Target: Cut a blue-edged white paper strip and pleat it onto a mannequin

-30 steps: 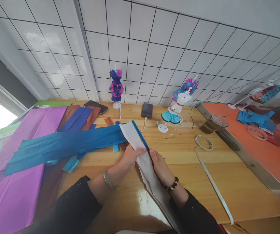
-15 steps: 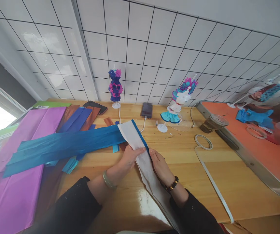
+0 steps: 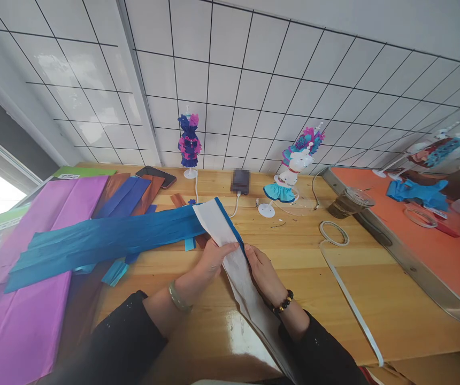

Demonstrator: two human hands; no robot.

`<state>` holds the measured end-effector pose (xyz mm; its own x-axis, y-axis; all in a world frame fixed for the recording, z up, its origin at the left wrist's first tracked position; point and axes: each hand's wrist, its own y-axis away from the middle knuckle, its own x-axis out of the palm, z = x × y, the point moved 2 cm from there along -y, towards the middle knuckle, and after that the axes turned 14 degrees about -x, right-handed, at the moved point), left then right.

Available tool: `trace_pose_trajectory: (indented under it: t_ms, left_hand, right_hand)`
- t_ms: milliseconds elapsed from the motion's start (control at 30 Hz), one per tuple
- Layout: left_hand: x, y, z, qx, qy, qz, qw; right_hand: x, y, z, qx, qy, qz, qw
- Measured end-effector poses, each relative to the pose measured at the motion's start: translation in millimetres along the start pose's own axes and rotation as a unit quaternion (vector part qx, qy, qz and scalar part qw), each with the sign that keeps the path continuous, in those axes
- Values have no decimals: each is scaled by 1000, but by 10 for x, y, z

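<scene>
White strip (image 3: 241,278), pinched between both hands (image 3: 211,259) (image 3: 263,271)

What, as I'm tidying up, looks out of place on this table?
The tape roll: its tail trails to the table's near edge instead of being wound up. Small scraps lie near the white stand. Nothing looks spilled.
</scene>
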<state>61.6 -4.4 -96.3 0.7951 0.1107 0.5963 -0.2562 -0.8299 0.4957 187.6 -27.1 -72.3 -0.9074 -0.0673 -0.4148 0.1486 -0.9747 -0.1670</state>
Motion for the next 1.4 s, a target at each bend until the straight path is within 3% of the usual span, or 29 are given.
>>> trace_pose_trajectory:
  t_ms: [333,767,1400]
  left_hand:
    - [16,23,-19,2,37,9,999]
    - [-128,-94,-229,38,22,-5,999]
    - [-89,-64,-211,55,7,6,998]
  right_hand:
    - [5,-4,-10,-10,29,4,1000]
    - [45,47,-28,-17,57,17,998]
    - [45,14,40,6,-74,47,996]
